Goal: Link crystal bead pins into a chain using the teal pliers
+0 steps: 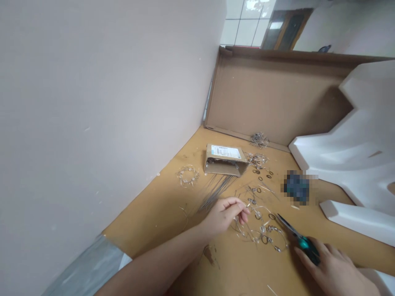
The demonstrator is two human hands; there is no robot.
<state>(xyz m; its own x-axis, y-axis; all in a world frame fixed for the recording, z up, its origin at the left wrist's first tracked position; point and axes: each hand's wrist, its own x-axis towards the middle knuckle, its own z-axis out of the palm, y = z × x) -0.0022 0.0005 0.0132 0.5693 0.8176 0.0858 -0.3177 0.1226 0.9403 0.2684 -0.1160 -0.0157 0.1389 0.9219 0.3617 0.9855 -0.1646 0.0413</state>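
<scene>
My left hand (230, 211) is closed in a pinch, thumb against fingers, on a thin wire whose bright end shows at the fingertips. Just beyond the fingers lies a tangle of wire loops with clear beads (258, 214), and a beaded wire ring (277, 248) sits to its right. My right hand (335, 265) is wrapped around the black and green handles of long-nosed pliers (294, 232). The plier jaws point up and left toward the beaded wires and look almost closed. Several small dark rings (272, 216) are scattered around the wires.
A small open cardboard box (226, 152) with a white label stands farther back. Straight grey wires (217, 189) lie before it, a beaded wire ring (188, 176) to its left. White foam pieces (342, 209) line the right side, a large cardboard panel (277, 94) the back.
</scene>
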